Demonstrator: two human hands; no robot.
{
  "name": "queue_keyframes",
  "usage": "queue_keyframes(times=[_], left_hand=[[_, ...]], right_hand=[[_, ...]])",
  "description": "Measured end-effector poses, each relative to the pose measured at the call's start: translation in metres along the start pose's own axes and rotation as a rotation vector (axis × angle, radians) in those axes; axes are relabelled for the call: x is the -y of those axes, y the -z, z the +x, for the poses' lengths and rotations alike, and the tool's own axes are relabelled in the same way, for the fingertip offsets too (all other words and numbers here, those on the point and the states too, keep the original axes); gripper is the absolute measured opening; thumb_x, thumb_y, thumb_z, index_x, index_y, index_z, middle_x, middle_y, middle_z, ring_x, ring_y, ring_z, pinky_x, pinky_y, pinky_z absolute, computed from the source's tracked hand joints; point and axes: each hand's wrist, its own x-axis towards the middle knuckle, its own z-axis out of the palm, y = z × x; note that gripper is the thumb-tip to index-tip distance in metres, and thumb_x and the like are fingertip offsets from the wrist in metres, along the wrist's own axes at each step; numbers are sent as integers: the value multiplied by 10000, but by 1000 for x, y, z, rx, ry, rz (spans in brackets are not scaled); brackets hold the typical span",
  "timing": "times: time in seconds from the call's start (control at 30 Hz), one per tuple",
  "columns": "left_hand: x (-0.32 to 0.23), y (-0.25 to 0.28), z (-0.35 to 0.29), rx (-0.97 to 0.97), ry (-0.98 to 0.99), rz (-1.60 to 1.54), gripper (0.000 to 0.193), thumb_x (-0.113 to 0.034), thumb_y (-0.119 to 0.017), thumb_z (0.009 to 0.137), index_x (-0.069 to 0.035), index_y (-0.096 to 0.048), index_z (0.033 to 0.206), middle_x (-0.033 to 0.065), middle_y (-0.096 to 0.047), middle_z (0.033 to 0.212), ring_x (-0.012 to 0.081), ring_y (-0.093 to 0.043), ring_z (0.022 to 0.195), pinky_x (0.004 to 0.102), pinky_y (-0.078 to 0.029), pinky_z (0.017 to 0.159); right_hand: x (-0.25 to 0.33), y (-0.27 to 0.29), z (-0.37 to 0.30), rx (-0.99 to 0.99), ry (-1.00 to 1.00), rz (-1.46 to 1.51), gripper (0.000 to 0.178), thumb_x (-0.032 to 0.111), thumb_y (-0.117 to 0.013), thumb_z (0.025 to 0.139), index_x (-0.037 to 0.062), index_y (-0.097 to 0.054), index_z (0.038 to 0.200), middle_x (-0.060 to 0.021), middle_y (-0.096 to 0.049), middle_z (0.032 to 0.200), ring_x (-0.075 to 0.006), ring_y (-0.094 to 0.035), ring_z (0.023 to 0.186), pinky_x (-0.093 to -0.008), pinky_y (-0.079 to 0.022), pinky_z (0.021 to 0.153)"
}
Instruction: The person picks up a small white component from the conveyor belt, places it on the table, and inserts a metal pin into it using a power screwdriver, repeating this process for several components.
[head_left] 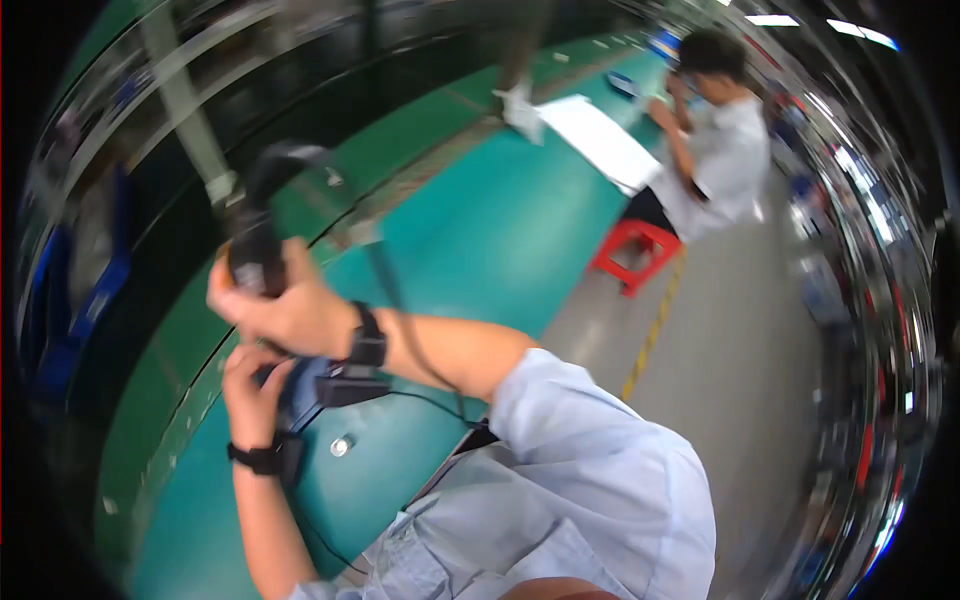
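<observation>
The right hand (285,310) is raised above the green counter (480,240), its fingers clamped around the body of a black headset (258,225). The headset's band arcs upward and to the right from the grip; a dark cable (385,275) hangs from it past the right forearm. A black wristband (368,338) sits on the right wrist.

The left hand (255,390) lies directly below the right hand, just above the counter, with its fingers curled against a dark blue part (305,385). Motion blur prevents telling whether these fingers actually grip the part or only rest on it. A black strap (262,458) circles the left wrist. A small black box (352,385) sits just beside the blue part, with a thin wire running right from it. A small round metal piece (341,446) lies on the counter near the left wrist.

Farther along the counter, well apart, a second person (715,150) in a white shirt sits on a red stool (635,250) beside a white sheet (600,140).
</observation>
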Motion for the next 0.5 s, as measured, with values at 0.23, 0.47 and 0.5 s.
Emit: queue_keyframes(times=[0.23,0.47,0.5], left_hand=[[0,-2,-12,-136,-140,-187,88,-106,-718,721,-73,-695,799,80,-646,788,242,-617,778,343,-492,701],[4,-24,-3,-125,-90,-169,125,-228,-753,660,-175,-730,771,-1,-624,807,237,-547,852,375,-433,752],[5,-22,-5,-152,-67,-156,125,-228,-753,660,-175,-730,771,-1,-624,807,237,-547,852,375,-433,752]], right_hand=[[-2,2,-9,-10,40,-95,146,170,-461,890,28,-470,924,40,-371,594,-70,-343,508,-243,-307,515],[9,18,-2,191,103,158,204,244,-465,925,41,-456,908,26,-310,656,-65,-303,589,-225,-287,587],[7,15,-1,161,115,130,215,253,-462,926,38,-459,925,22,-312,661,-67,-305,598,-226,-289,598]])
